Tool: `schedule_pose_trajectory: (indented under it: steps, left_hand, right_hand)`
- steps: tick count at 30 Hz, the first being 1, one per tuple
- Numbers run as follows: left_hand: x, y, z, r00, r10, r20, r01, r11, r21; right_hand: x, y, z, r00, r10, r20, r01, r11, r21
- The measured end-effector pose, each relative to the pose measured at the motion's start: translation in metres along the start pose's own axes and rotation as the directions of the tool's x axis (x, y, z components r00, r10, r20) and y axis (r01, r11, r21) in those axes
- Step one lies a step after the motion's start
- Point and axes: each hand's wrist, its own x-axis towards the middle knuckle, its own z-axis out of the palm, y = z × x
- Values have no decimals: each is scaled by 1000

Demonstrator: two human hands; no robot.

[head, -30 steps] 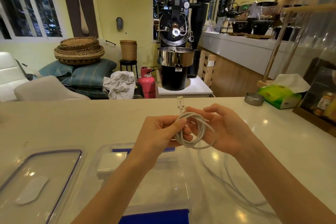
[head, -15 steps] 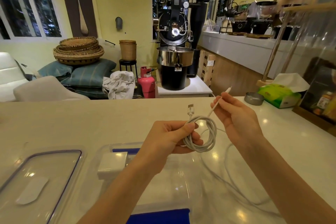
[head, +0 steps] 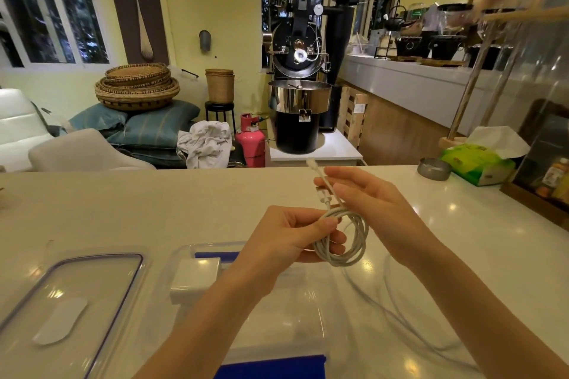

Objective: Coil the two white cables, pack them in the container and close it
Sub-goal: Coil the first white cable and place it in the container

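My left hand pinches a coil of white cable above the counter, just right of the clear container. My right hand holds the cable's free end between its fingers, with the plug tip pointing up and away. A second white cable lies loose on the counter to the right, under my right forearm. The container has blue clips and holds a white charger block. Its clear lid lies flat to the left.
A green tissue box and a small metal dish sit at the counter's far right. A dark framed case stands on the right edge. Beyond the counter are a coffee roaster, a pink cylinder and cushions.
My right hand brought the free cable end from out at the right back over the coil, adding another loop. My left hand kept its pinch on the coil.
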Motion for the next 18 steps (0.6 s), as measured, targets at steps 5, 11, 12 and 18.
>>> schedule_pose_trajectory:
  steps: [5,11,12,18]
  left_hand:
    - [2,-2,0,999,-4,-38,5,1000,9]
    - [1,-1,0,1000,13,4,-13,996,89]
    - [1,-1,0,999,22,24,-24,993,118]
    - [0,-1,0,989,43,140,-77,965,250]
  right_hand:
    - [-2,4,7,998,15,63,4,953,-303]
    - [-1,2,4,996,-4,-87,-13,981,-192]
    - [0,2,1,992,29,-127,-47,989,-143]
    - [0,1,-6,991,123,52,-113,979,-169]
